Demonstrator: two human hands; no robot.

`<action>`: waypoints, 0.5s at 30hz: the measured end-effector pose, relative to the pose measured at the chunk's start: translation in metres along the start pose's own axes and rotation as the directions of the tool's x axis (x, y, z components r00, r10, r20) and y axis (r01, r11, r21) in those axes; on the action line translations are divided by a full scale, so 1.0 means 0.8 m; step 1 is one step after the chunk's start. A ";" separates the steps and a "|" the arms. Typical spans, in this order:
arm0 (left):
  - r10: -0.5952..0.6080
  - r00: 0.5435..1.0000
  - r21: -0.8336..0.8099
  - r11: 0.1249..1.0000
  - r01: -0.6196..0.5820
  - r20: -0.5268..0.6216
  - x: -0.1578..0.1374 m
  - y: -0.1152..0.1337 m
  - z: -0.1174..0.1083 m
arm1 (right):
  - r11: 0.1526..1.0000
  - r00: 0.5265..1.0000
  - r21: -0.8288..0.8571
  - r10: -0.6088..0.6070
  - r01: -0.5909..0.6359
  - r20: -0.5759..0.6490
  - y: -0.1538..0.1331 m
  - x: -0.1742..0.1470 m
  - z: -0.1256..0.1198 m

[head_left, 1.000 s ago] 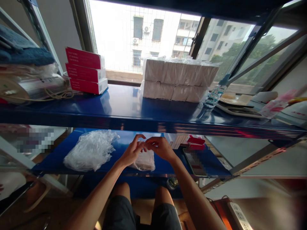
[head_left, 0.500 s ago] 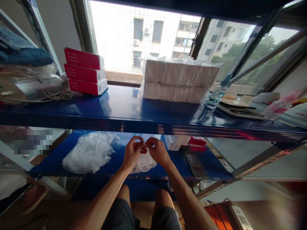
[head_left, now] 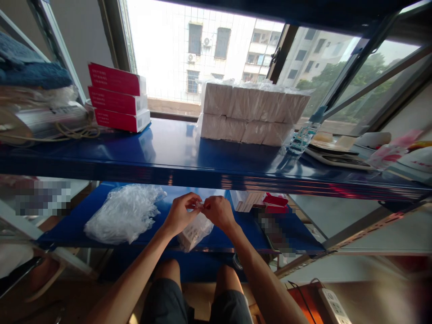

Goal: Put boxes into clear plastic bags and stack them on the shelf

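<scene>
A clear plastic bag (head_left: 200, 228) with a pale boxy item inside sits near the front edge of the lower blue shelf. My left hand (head_left: 182, 212) pinches the bag's gathered top between thumb and fingers. Close against it, my right hand (head_left: 218, 212) is closed on the same gathered plastic. The fingertips of both hands meet there and partly hide the bag's mouth. To the left lies a heap of loose clear plastic bags (head_left: 124, 213). Right of my hands stand several white boxes (head_left: 242, 200), beside red boxes (head_left: 275, 201).
Overhead, the upper blue shelf (head_left: 165, 155) carries stacked red-and-white boxes (head_left: 116, 99), a plastic-wrapped block of white boxes (head_left: 249, 112) and a clear bottle (head_left: 302, 137). Its front edge runs just beyond my hands. A power strip (head_left: 334, 306) lies at lower right.
My hands have drawn closer together at the bag's top, the right one turning more knuckles-up. The bag has tilted, and its boxy content shows more clearly below my hands.
</scene>
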State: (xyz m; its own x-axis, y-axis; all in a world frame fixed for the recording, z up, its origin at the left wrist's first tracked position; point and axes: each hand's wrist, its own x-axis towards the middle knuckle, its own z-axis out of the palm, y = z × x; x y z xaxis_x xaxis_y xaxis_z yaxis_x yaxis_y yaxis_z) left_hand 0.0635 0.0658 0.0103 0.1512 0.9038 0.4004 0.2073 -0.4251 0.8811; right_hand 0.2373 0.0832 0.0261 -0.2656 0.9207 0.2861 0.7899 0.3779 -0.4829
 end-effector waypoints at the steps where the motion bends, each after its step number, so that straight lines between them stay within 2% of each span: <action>1: 0.077 0.997 0.103 0.991 -0.080 0.029 -0.001 0.003 -0.002 | 0.998 0.999 -0.053 -0.036 0.034 -0.032 0.001 0.006 0.002; 3: 0.210 0.973 0.288 0.930 -0.230 0.098 -0.001 0.007 -0.008 | 0.979 0.979 -0.065 -0.196 0.192 -0.059 0.003 0.015 0.005; 5: 0.294 0.939 0.420 0.841 -0.342 0.177 0.000 0.006 -0.013 | 0.930 0.930 0.017 -0.367 0.367 -0.027 0.008 0.021 0.009; 7: 0.336 0.909 0.520 0.746 -0.416 0.246 0.004 -0.001 -0.017 | 0.902 0.906 0.119 -0.422 0.416 0.031 0.013 0.022 0.016; 9: 0.356 0.896 0.606 0.660 -0.443 0.267 0.009 -0.011 -0.020 | 0.918 0.933 0.195 -0.358 0.345 0.035 0.019 0.023 0.027; 11: 0.371 0.900 0.666 0.614 -0.423 0.229 0.015 -0.020 -0.021 | 0.935 0.970 0.261 -0.241 0.240 -0.027 0.025 0.023 0.037; 13: 0.382 0.908 0.684 0.618 -0.387 0.169 0.019 -0.024 -0.019 | 0.919 0.989 0.366 -0.123 0.147 -0.087 0.030 0.025 0.041; 15: 0.385 0.915 0.674 0.645 -0.361 0.121 0.020 -0.025 -0.016 | 0.846 0.996 0.527 -0.048 0.080 -0.073 0.034 0.025 0.040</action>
State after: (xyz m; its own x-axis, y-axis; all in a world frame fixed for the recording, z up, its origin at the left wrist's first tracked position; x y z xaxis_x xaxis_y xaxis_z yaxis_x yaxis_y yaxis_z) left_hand 0.0496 0.0893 0.0022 0.3354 0.6570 0.6752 0.7304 -0.6340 0.2542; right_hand 0.2356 0.1148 -0.0074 -0.2620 0.8917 0.3691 0.3559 0.4448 -0.8219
